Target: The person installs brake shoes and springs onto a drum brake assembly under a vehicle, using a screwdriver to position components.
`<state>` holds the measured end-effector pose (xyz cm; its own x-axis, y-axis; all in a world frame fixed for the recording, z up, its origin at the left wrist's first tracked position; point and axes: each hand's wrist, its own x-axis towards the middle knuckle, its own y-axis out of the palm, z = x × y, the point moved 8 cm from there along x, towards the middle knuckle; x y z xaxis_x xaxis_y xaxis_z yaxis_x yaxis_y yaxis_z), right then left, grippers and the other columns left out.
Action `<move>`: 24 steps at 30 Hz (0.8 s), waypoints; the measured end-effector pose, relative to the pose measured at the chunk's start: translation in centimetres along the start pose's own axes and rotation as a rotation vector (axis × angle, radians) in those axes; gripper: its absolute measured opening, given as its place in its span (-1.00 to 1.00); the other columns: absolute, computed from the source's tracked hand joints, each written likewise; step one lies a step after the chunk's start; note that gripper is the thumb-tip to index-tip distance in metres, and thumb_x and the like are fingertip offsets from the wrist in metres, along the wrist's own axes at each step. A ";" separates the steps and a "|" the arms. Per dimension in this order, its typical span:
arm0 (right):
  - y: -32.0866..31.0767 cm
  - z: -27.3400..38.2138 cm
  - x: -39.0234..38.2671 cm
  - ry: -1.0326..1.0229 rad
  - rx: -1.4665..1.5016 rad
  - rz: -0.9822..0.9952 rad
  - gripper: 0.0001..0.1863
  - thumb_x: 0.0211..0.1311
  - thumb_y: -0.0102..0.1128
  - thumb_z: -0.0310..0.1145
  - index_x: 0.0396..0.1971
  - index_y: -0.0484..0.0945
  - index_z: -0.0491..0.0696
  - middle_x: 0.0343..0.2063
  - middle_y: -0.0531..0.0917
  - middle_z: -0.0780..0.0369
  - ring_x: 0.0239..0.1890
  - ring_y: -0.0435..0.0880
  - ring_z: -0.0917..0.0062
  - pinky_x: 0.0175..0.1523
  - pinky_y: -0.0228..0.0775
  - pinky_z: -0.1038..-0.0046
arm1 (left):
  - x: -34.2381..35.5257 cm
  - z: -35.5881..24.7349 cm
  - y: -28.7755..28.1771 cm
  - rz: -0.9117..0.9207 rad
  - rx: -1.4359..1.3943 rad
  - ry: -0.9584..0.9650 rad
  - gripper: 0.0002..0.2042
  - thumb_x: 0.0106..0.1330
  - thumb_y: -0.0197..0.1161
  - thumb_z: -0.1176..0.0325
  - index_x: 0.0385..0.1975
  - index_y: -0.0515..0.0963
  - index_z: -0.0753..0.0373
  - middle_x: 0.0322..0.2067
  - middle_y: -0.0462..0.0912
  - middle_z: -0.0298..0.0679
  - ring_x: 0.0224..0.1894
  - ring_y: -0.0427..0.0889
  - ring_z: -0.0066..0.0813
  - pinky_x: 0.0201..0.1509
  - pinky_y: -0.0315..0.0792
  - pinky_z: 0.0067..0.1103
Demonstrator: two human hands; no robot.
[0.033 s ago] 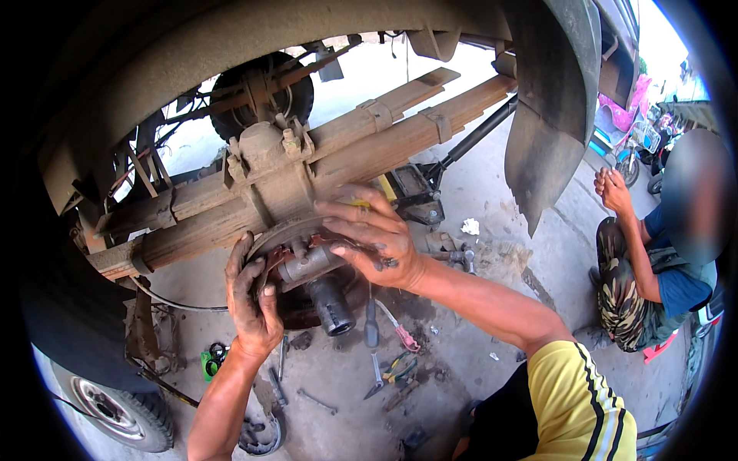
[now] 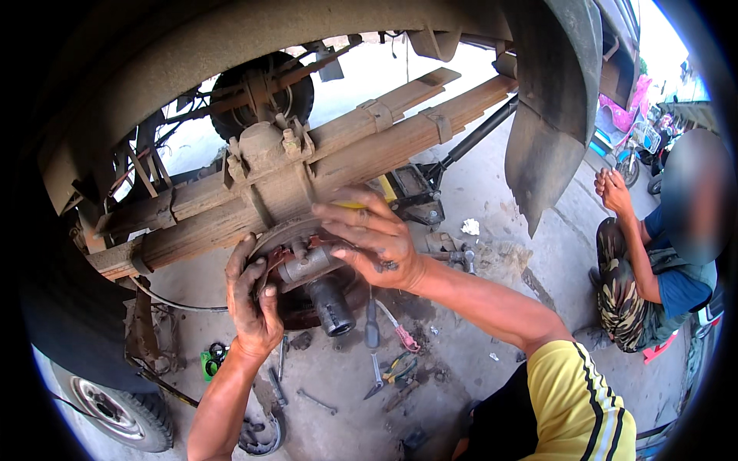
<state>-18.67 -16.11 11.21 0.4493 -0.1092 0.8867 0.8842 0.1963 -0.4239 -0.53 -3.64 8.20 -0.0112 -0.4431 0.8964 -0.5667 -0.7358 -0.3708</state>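
Below the leaf spring [image 2: 350, 163], a drum brake assembly [image 2: 306, 266] sits at the axle end, with a grey cylinder across it and a dark axle stub [image 2: 331, 307] pointing toward me. My left hand [image 2: 254, 296], blackened with grease, curls round the assembly's left edge, thumb on the near side. On the opposite edge lies my right hand [image 2: 378, 240], its fingers reaching over the top and its thumb beside the cylinder. Both hands grip the assembly; parts of its rim are hidden behind them.
Under the brake lie a screwdriver [image 2: 371, 332], a wrench [image 2: 377, 372], pliers [image 2: 400, 367] and a metal rod [image 2: 317, 402]. A fender [image 2: 547, 115] hangs at upper right, with a jack [image 2: 411, 183] below the spring. A person [image 2: 632, 261] crouches at right; a wheel [image 2: 115, 407] is lower left.
The fingers of my right hand have shifted very slightly over the top of the brake assembly. My left hand and the rest stay as they were.
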 end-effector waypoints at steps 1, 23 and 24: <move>0.1 0.3 0.2 -0.034 -0.006 0.017 -0.61 0.16 0.41 -0.42 0.03 0.70 -0.08 0.23 0.64 0.27 0.35 0.48 0.19 0.48 0.15 0.04 | -0.1 0.0 -0.1 0.014 0.014 0.013 -0.72 0.57 0.05 0.31 0.11 0.42 0.35 0.27 0.44 0.25 0.31 0.48 0.19 0.35 0.38 -0.11; 0.4 1.1 1.6 -0.154 0.168 0.068 -0.65 0.10 0.41 -0.57 -0.05 0.70 -0.12 0.08 0.72 0.27 0.28 0.61 0.27 0.46 0.33 0.08 | 0.5 -0.5 0.0 0.173 0.114 0.075 -0.69 0.60 0.00 0.36 0.22 0.34 0.36 0.33 0.35 0.20 0.38 0.39 0.08 0.38 0.38 -0.18; 0.3 1.1 1.7 -0.139 0.180 0.059 -0.71 0.09 0.42 -0.58 -0.13 0.73 -0.16 0.06 0.75 0.26 0.25 0.64 0.24 0.44 0.38 0.10 | 0.3 -0.4 0.0 0.174 0.112 0.070 -0.69 0.61 -0.01 0.36 0.22 0.33 0.37 0.34 0.33 0.20 0.38 0.39 0.07 0.36 0.42 -0.19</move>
<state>-17.77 -15.14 12.80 0.4669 0.0403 0.8834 0.8141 0.3707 -0.4471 -0.82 -3.61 8.57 -0.1604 -0.5348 0.8296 -0.4560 -0.7053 -0.5428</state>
